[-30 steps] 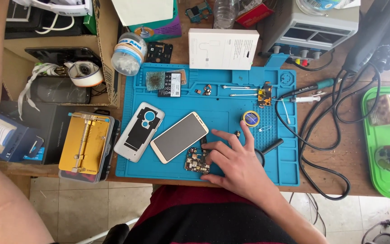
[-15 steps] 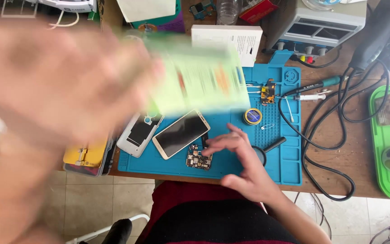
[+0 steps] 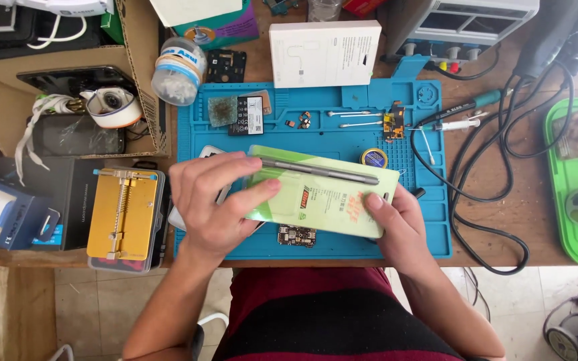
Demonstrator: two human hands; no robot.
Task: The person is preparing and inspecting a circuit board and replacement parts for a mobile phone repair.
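Fingers [image 3: 262, 190] of both hands pinch the green packet's [image 3: 322, 194] ends.

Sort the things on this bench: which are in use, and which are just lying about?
In use: left hand, right hand, green packet, blue mat.

Lying about: circuit board, white box, yellow clamp jig, cotton swab jar, solder tin.

The scene is being lit evenly and brightly by soft daylight — shadows are being kept faint, sharpness is being held throughout, with slight bending toward the edges.
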